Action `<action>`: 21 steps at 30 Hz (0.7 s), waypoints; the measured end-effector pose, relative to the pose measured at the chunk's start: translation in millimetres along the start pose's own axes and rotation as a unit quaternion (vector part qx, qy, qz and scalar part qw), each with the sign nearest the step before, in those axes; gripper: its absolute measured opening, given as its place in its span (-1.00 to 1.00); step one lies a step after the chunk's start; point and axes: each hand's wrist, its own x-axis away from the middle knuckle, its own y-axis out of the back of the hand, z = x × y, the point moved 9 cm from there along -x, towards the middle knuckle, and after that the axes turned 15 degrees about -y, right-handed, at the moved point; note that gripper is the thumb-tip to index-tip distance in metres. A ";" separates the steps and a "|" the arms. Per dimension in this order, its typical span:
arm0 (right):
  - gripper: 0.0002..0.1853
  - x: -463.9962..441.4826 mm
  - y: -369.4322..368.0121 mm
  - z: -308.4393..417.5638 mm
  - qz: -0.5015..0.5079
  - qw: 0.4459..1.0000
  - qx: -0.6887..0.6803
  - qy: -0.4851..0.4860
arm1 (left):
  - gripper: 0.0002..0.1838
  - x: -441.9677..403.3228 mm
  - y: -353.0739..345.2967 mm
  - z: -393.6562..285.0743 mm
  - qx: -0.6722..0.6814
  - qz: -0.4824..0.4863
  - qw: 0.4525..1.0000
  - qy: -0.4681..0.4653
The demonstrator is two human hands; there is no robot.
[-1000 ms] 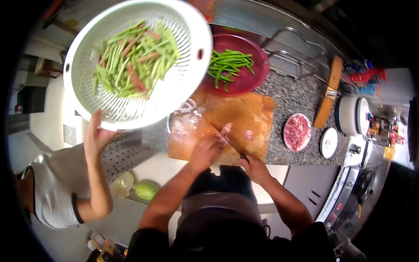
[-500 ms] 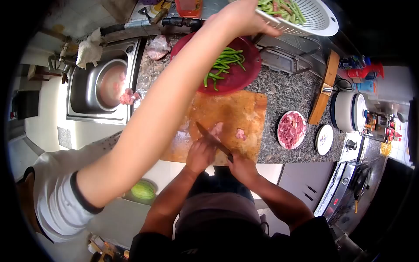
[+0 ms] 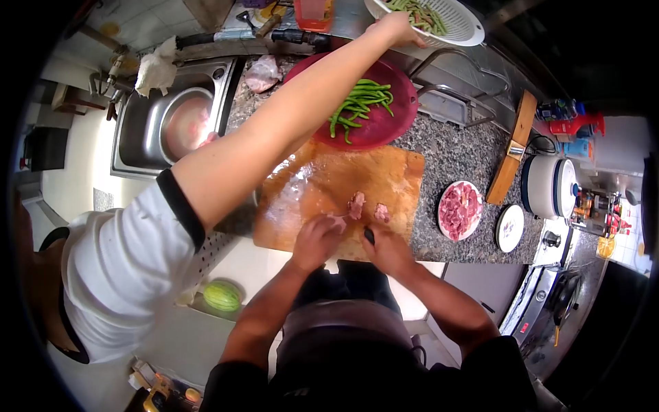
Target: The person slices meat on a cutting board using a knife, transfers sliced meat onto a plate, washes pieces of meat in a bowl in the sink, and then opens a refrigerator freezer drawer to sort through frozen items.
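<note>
My right hand (image 3: 387,248) is wrapped round a knife (image 3: 369,236); its dark handle end shows, but I cannot make out the blade. Beside it, my left hand (image 3: 318,242) has its fingers bent onto a piece of raw meat (image 3: 337,222) near the front of the wooden cutting board (image 3: 288,223). Two small cut pieces of meat (image 3: 356,205) lie just beyond and between my hands. To the right of the board stands a plate of sliced raw meat (image 3: 459,210).
Another person's arm (image 3: 254,144) crosses over the board's left side, its hand at a white colander (image 3: 467,26) of green beans. Behind the board sits a red basin (image 3: 405,113) with green peppers. A sink (image 3: 130,144) is left; a small white plate (image 3: 509,229) and cooker (image 3: 542,180) are right.
The knife blade, earlier visible across the meat, is now out of sight. One meat piece lies apart beyond my left hand. The other person's arm and the colander have shifted left.
</note>
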 end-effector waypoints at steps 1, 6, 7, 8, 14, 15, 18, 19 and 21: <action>-0.65 7.2 -12.6 -10.4 0.037 0.997 0.056 -0.036 | -0.79 6.7 -1.4 1.9 -0.003 0.019 1.000 -0.005; -0.68 12.0 -23.7 -41.7 0.028 0.996 0.066 -0.057 | -0.79 9.3 9.2 0.8 -0.019 0.062 0.998 -0.016; -0.68 9.7 -19.1 -48.0 0.016 0.996 0.040 -0.082 | -0.81 11.5 8.6 2.4 -0.018 0.069 0.997 -0.007; -0.68 9.0 -18.9 -47.0 0.015 0.996 0.039 -0.079 | -0.81 10.1 9.5 1.2 -0.021 0.069 0.997 -0.008; -0.65 28.8 -24.5 -14.7 0.011 0.999 -0.033 -0.031 | -0.78 25.0 8.5 -4.5 -0.041 0.070 0.996 0.049; -0.63 30.6 -29.4 -8.3 0.023 0.999 -0.044 -0.017 | -0.76 27.5 7.7 -4.1 -0.039 0.066 0.996 0.052; -0.61 32.8 -47.8 -5.2 0.048 0.996 -0.063 -0.029 | -0.73 12.9 15.2 -9.1 -0.006 0.035 0.999 0.026; -0.62 32.4 -50.9 -6.7 0.050 0.995 -0.083 -0.036 | -0.72 18.2 9.3 -6.4 0.000 0.055 0.998 0.004; -0.62 34.0 -48.7 -4.0 0.054 0.992 -0.102 -0.042 | -0.70 24.2 5.0 -1.8 0.016 0.083 0.996 -0.025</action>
